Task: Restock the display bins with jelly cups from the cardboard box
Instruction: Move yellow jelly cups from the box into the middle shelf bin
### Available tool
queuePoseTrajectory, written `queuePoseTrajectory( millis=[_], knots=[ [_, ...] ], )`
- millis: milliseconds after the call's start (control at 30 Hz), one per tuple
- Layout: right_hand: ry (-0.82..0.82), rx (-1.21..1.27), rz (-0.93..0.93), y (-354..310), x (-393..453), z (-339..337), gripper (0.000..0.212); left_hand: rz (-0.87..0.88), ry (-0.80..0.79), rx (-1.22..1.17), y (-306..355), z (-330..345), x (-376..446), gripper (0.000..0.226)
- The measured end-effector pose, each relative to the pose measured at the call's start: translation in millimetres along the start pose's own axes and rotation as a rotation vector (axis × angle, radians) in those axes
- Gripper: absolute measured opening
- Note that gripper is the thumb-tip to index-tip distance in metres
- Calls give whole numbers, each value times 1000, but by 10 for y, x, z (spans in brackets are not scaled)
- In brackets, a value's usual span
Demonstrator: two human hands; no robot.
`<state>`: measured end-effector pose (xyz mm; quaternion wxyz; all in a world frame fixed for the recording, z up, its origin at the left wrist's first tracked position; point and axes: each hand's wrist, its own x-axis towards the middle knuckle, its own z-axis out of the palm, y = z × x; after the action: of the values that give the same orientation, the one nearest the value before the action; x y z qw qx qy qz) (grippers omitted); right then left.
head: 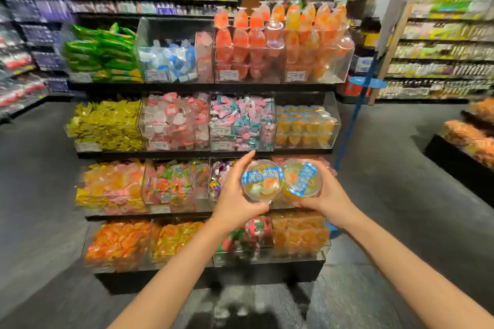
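Observation:
My left hand [235, 195] grips a clear jelly cup [263, 181] with a blue-and-white lid label. My right hand [327, 197] grips a second jelly cup [302, 178] of the same kind, tilted, right beside the first. Both cups are held in front of the third tier of a display stand. A clear bin [330, 129] on the second tier's right holds several orange jelly cups of a like shape. The cardboard box is not in view.
The stand has four tiers of clear bins with sweets and jellies; the top tier [280, 43] holds tall orange and red cups. A blue pole [355, 115] leans right of the stand. Store shelves line the back, another low display [470, 141] at far right. Grey floor all round.

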<state>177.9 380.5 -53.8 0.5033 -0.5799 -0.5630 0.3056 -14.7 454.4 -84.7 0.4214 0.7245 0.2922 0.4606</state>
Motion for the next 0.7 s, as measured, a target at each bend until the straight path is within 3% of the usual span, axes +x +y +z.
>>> queuePoseTrajectory(
  millis=[133,367,433,533,567,633,700],
  knots=[
    [62,39,32,388,724,-250,72,-27,-36,-93,-367,304,781,91],
    [233,25,184,845,2087,-781,89,-146,-41,-213,-896,786,2197,93],
    [265,213,286,1008,2405,-938,76,-178,-90,-210,-1070,918,2524,91],
    [216,494,382,1185,2787,-1142,22,-236,-115,-207,-1301,1088,2965,79],
    [180,546,384,1290,2916,-1224,13,-256,-103,-200,-1373,1141,3124,70],
    [129,638,383,1479,3165,-1392,13,-307,-68,-219,-1506,1260,3457,48],
    [61,710,385,1654,3409,-1551,24,-412,9,-297,-1678,1375,3769,44]
  ],
)
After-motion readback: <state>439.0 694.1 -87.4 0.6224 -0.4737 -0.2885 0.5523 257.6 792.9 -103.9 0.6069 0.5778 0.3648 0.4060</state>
